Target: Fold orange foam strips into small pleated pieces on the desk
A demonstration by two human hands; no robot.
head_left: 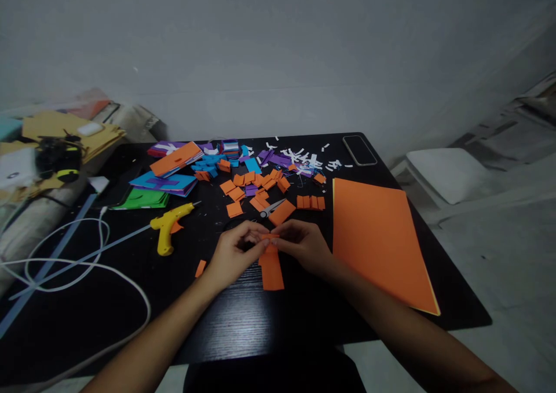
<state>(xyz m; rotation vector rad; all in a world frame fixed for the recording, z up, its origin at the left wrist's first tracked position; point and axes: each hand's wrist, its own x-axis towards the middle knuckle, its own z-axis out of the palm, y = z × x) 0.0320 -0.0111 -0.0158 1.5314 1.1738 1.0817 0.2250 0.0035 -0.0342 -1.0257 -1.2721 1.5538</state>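
Observation:
Between my two hands is an orange paper strip (272,272), its lower part hanging toward me over the black table. My left hand (237,248) pinches the strip's upper end from the left, thumb and fingertips together. From the right, my right hand (304,245) pinches the same end, the two thumbs almost touching. A fold seems to run across the paper at the fingertips. Just beyond my hands lie scissors (273,208), partly covered by an orange paper piece (283,212). Several folded orange pieces (237,194) are scattered past them.
A yellow glue gun (169,226) lies left, near a white cable (143,300). Stacked coloured paper (163,182) sits behind it. White scraps (304,158) and a phone (359,150) are at the back. Large orange sheets (377,237) lie right, beneath my right forearm.

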